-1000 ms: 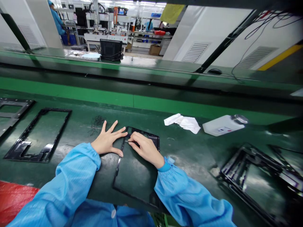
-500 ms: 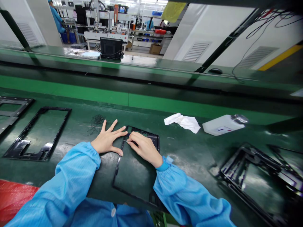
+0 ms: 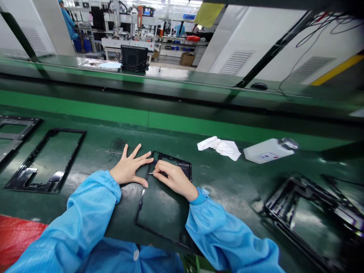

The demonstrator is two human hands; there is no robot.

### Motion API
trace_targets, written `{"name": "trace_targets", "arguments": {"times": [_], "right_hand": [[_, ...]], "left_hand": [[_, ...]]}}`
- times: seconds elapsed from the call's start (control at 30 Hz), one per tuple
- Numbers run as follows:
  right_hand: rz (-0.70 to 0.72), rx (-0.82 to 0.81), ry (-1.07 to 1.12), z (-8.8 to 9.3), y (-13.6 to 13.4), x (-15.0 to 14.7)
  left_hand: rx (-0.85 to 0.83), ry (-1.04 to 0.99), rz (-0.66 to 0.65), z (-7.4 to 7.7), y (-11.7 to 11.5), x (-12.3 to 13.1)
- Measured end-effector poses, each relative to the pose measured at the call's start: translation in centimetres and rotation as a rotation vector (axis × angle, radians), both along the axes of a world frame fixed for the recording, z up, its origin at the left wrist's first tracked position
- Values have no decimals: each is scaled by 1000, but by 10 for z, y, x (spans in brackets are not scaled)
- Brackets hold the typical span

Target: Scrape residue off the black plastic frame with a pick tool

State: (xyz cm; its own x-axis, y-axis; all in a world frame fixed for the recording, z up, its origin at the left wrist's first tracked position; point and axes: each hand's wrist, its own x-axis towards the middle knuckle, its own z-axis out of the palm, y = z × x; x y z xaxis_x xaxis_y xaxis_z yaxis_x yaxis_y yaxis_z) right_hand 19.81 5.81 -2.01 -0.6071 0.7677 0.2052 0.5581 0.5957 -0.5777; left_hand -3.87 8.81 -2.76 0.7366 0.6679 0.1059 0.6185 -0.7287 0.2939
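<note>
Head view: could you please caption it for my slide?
Left hand touches a black frame on the bench; right hand holds a thin tool against it.

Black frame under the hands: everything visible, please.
The black frame is a thin rectangular outline, plastic by the look, open in the middle, thicker at its far end. It lies flat on the green table. The left hand is spread flat at its far left corner; the right hand rests over it, holding a thin metal tool to the left rail.
</note>
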Motion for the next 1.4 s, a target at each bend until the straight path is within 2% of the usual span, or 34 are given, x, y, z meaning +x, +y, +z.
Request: {"name": "trace_targets", "arguments": {"times": [0.13,0.4,0.7,0.9,1.1,1.23,1.4], "right_hand": [[30,-20,20,1,-1,1],[-103,148,-89,-1,-3,-6],[-4,185,-134,-2,-4,-4],[-68,186,-103,-2,-3,-5],[8,187,-122,-3,-3,-5],[-53,192,-129,-5,-2,-4],[29,177,-145,-6,-2,-3]], "left_hand": [[-8,0,0,0,0,0],[-10,-10,2,1,-1,1],[1,-11,7,0,-1,1],[-12,1,5,0,0,1],[-21,-6,7,1,-1,1],[-22,-8,7,1,-1,1],[-15,-7,3,1,-1,1]]}}
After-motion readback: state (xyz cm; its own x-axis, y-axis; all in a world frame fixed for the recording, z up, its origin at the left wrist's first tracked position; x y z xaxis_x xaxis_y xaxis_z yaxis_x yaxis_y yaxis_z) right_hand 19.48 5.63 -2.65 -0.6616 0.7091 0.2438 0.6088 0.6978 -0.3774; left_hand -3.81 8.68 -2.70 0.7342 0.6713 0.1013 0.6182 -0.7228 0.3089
